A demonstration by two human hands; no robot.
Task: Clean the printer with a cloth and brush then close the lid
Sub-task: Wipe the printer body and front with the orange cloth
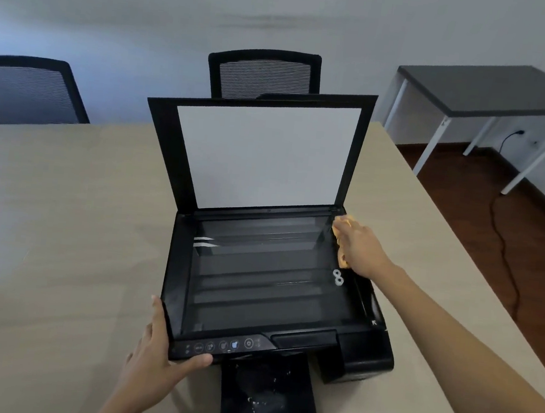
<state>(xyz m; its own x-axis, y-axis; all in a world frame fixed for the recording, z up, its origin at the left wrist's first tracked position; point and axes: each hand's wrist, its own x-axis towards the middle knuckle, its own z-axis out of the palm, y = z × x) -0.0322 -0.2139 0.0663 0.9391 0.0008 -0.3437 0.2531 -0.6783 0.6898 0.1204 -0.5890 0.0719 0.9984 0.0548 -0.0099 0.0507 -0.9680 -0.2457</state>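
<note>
- our right hand (359,247) presses its fingers (341,228) flat over an orange cloth (344,262), clenched around it at the far right corner of the scanner glass (267,273), just below the hinge.
- our left hand (156,359) braces the printer (271,337) at its near left corner, its fingers laid up the side edge and the thumb hooked under the control panel (219,345), holding the body rather than gripping it.
- we judge the wiping step to be in hand, with the glass only partly covered; the next move calls for a long, even sweep of the cloth toward the near edge.
- the lid (263,153) stands raised behind the glass, white pad facing us, and closing it is not yet done.
- no brush shows anywhere in view.
- the output tray (269,397) juts toward us, speckled with pale crumbs that we think will want brushing.
- the pale surface (63,201) carries only the printer; two mesh chairs (265,74) sit behind, a grey side desk (498,90) and a trailing cable (505,251) well apart at right.
</note>
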